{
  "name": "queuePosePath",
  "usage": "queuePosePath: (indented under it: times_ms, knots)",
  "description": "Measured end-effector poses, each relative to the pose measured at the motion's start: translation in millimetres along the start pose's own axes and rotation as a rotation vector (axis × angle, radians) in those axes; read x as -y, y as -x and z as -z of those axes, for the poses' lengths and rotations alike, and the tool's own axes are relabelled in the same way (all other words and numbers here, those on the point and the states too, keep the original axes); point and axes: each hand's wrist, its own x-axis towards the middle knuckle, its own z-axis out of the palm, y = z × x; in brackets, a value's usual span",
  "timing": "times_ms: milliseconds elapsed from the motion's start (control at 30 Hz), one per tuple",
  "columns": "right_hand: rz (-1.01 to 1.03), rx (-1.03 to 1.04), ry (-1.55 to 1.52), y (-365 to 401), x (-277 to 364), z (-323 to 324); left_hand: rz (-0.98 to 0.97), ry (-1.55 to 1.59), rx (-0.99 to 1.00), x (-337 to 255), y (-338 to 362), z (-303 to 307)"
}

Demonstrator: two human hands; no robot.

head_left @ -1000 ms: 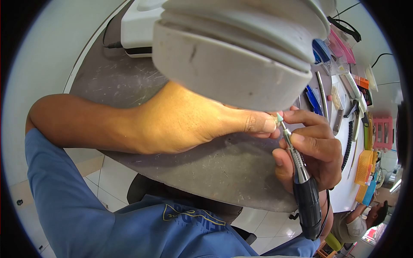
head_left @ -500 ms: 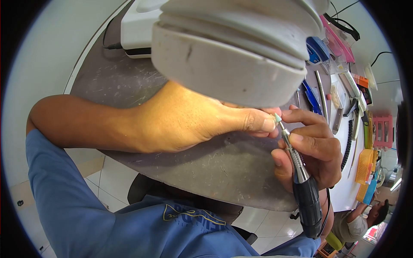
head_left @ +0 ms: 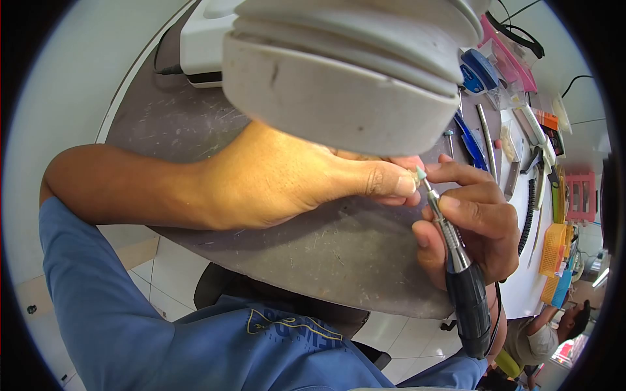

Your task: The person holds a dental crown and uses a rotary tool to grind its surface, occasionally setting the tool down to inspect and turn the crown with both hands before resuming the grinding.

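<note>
My left hand (head_left: 313, 176) reaches in from the left, thumb and fingers pinched round a small pale piece that is mostly hidden behind the thumb tip. My right hand (head_left: 479, 218) grips a rotary handpiece (head_left: 466, 300) with a black lower body and a silver front. Its pale green cone-shaped tip (head_left: 420, 173) points up beside my left thumb, at the small piece. Whether the tip touches it I cannot tell. Above both hands hangs a large white lamp head (head_left: 339, 98), which hides part of my left fingers.
A white box (head_left: 208, 39) with a cable stands at the back left of the grey table (head_left: 313, 260). To the right lie a blue tool (head_left: 471, 144), a metal rod (head_left: 488, 140), a pink tray (head_left: 580, 195) and a yellow basket (head_left: 553, 251). Another person (head_left: 544, 335) is at the lower right.
The lamp head appears slightly further left and up. My hands have shifted very little, and both keep their hold.
</note>
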Motion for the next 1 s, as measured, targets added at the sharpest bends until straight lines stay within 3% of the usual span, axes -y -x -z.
queuePosePath:
  times_ms: [1000]
  knots:
    - [-0.028, -0.025, -0.026, 1.8, -1.0, -1.2, -0.033, 0.016, 0.012, 1.1, -0.6, 0.8]
